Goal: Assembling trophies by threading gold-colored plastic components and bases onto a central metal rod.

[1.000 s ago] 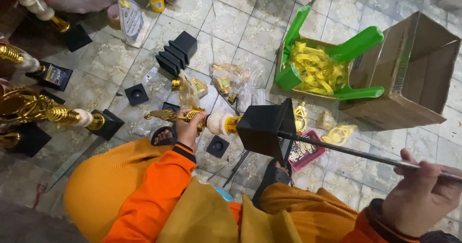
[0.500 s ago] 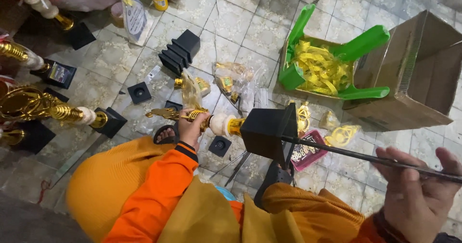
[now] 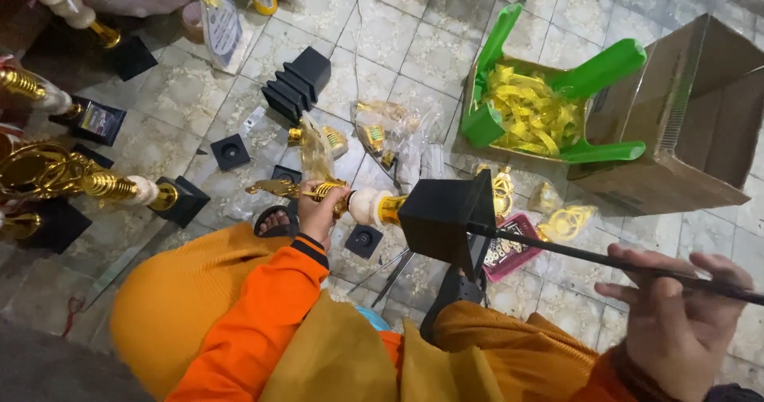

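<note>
From the head view, the left hand (image 3: 318,211) is closed around the gold trophy (image 3: 374,207), held level above the knees. The right hand (image 3: 676,322) grips a thin black rod (image 3: 605,260) entering its black base (image 3: 446,215). Bare tiled floor (image 3: 398,52) lies ahead.

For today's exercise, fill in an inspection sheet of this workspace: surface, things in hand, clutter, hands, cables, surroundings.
Surface: pale patterned floor tiles.
Things in hand: gold trophy with black square base, lying sideways; thin black rod entering the base.
Clutter: stack of black bases, plastic bags of gold parts, green stool upturned, holding yellow pieces.
Hands: left hand grips the trophy stem; right hand holds the rod.
Cables: nothing seen.
Surroundings: cardboard box, finished trophies at left.
</note>
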